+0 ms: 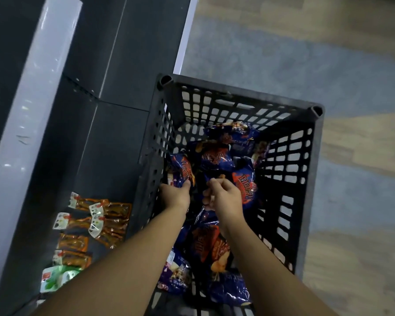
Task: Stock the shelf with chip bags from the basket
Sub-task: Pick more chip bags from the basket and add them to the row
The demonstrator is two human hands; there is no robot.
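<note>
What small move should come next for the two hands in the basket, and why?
Probably lift the left hand with the blue chip bag it grips by the basket wall, toward the shelf on the left. The right hand curls beside another bag, but its grip is unclear.

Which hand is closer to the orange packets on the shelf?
Left. The left hand, gripping a chip bag, is by the basket wall beside the orange packets; the right hand is farther away, mid-basket.

Both forearms reach down; left hand [175,195] grips a chip bag [182,171], right hand [224,199] has its fingers curled, grip unclear.
</note>
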